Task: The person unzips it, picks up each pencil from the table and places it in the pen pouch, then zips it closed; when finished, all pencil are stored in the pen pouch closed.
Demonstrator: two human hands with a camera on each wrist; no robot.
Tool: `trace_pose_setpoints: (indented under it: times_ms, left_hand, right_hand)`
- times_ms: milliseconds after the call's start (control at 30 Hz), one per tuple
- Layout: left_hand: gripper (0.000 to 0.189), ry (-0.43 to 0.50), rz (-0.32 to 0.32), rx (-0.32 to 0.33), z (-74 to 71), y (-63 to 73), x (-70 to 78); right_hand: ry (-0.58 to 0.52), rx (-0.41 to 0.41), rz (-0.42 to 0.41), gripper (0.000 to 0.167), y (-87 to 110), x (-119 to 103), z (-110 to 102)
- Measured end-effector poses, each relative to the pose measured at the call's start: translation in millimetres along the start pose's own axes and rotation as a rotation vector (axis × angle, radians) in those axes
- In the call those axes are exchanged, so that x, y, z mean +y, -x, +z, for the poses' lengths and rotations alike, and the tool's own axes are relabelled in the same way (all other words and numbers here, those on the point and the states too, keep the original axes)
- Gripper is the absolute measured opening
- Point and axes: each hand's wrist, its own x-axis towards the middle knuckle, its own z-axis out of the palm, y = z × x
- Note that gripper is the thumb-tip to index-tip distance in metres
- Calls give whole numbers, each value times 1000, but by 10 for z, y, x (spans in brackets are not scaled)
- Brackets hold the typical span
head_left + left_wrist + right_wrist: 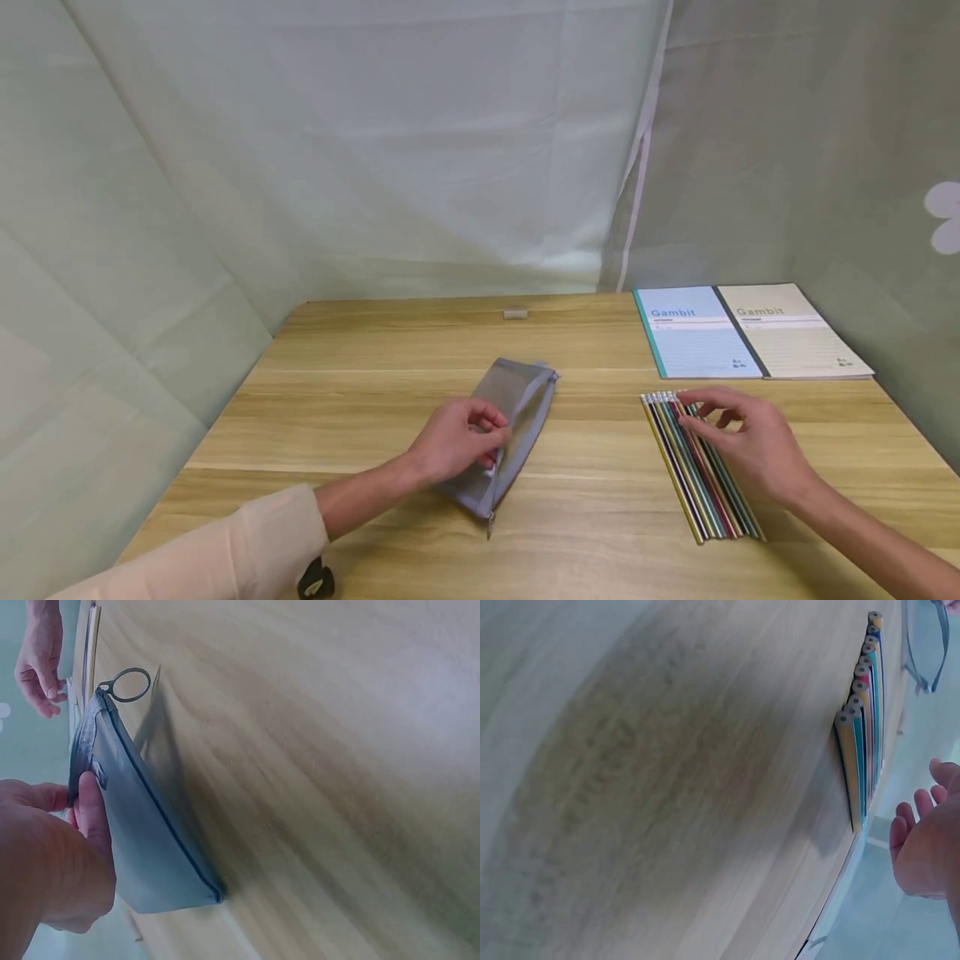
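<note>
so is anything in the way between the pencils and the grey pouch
Nothing visible stands between them: only bare table separates the pencils from the grey pouch. The left hand grips the pouch from the side away from the pencils.

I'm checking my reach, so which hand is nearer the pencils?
Right. The right hand is above the pencils; the left hand holds the pouch, off to their left.

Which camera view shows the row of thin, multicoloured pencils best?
The head view: the row of thin, multicoloured pencils shows nearly end to end, partly covered by the bare right hand. The right wrist view shows their near ends, lengths foreshortened; the left wrist view, only a sliver.
</note>
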Motion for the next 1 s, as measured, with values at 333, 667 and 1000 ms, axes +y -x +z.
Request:
trace_pose_setpoints:
  times_ms: [333, 667, 1000]
  left_hand:
    - [15, 126, -68, -2, 49, 63, -6]
    - [17, 188, -67, -14, 27, 90, -9]
    - [18, 214, -82, -26, 20, 96, -19]
  right_hand:
    - [12, -40, 70, 35, 61, 169, -105]
    - [20, -66, 103, 39, 125, 294, -149]
    - [49, -90, 129, 35, 189, 359, -97]
